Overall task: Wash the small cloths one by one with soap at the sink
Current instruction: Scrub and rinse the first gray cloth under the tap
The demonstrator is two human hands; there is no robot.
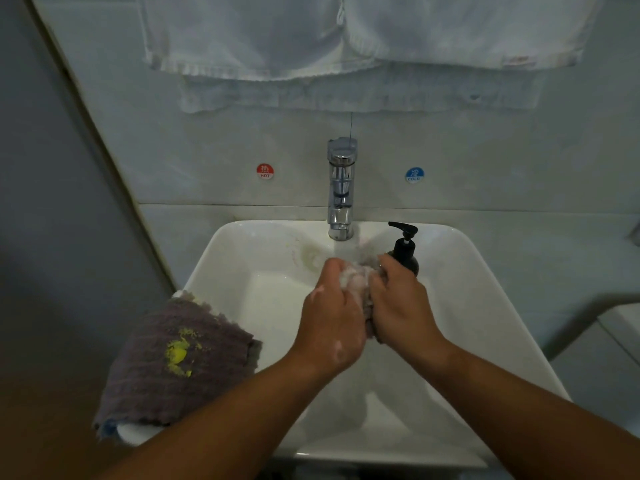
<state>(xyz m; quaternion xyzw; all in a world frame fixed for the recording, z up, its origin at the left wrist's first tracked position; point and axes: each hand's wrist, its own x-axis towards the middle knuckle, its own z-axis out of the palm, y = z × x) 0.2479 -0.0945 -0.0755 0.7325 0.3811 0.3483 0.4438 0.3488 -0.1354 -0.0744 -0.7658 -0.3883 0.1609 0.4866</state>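
Over the white sink (485, 306), below the tap (341, 188), a foamy small cloth (360, 282) is bunched between two hands. The left hand (332, 323) and right hand (401, 306) each grip one side. I judge this is the scrubbing step. Next it needs rinsing and wringing, then the yellow-stained cloth (173, 358) on the left rim. A soap bottle (405, 249) stands behind. Wall stickers read HOT (265, 171) and COLD (414, 174).

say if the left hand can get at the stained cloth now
Probably yes once freed: the left hand grips the soapy cloth with the right hand, but nothing blocks the stained cloth on the sink rim.
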